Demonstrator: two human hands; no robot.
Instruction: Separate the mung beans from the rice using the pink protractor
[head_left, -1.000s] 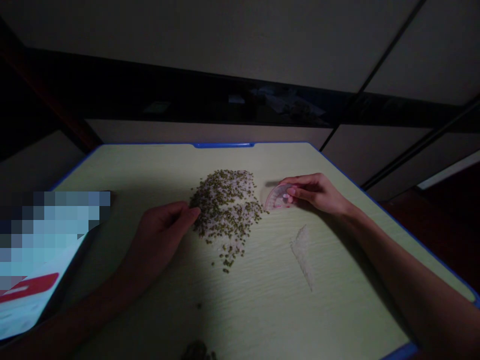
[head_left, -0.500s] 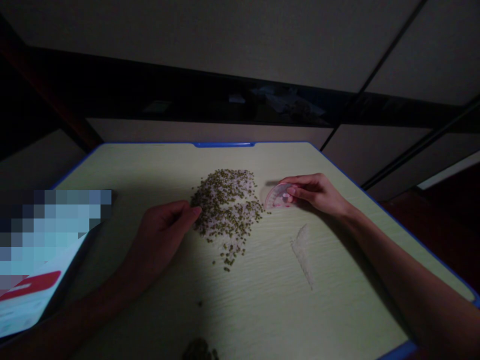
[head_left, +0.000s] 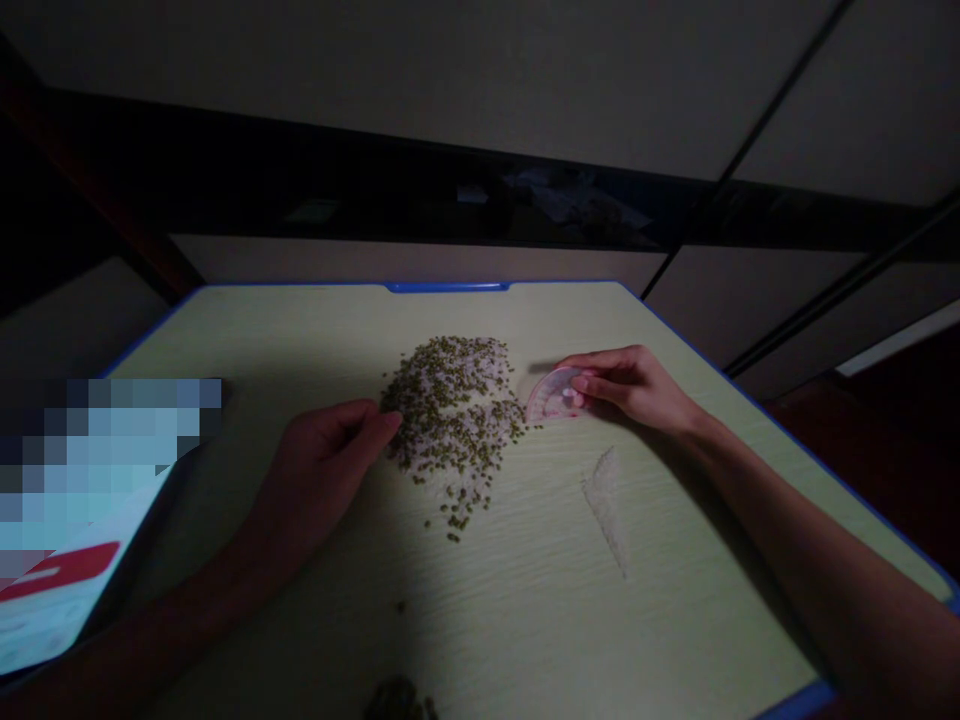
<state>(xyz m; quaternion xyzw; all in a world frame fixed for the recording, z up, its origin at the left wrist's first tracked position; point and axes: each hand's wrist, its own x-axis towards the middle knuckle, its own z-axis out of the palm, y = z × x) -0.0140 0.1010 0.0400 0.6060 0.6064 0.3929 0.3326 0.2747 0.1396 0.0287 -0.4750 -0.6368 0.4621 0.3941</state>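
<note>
Right hand [head_left: 636, 385] pinches a protractor [head_left: 552, 396] right of the bean pile [head_left: 450, 400]; left hand [head_left: 330, 455] curls closed opposite, contents unclear. Edge work seemingly needs gentleness.

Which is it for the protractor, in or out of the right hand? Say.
In: the right hand holds the protractor, thumb across its face.

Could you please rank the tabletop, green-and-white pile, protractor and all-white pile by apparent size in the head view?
1. Tabletop
2. Green-and-white pile
Unsure: protractor and all-white pile look similar, the protractor being partly hidden.
</note>
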